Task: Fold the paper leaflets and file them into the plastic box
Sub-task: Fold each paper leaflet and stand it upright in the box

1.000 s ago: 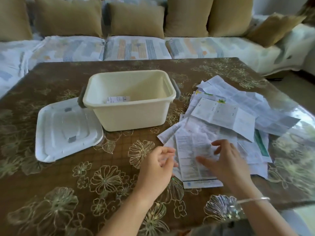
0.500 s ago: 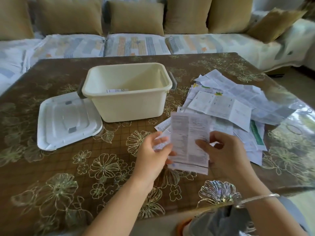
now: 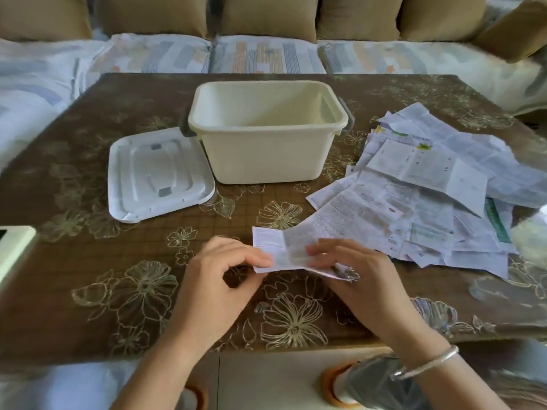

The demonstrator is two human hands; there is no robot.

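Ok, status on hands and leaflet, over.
Left hand, right hand both grip one leaflet. Open box ahead, lid beside it. Nothing between leaflet and box.

Near the table's (image 3: 88, 261) near edge, both hands hold one creased leaflet (image 3: 276, 247) just above the cloth. The left hand (image 3: 219, 279) pinches its left end, and the right hand (image 3: 355, 276) has curled fingers lying over its right part. A loose pile of leaflets (image 3: 429, 196) spreads towards the right edge. The open plastic box (image 3: 266, 152) stands nearer the far edge, with its lid (image 3: 157, 173) flat just beside it on the left.
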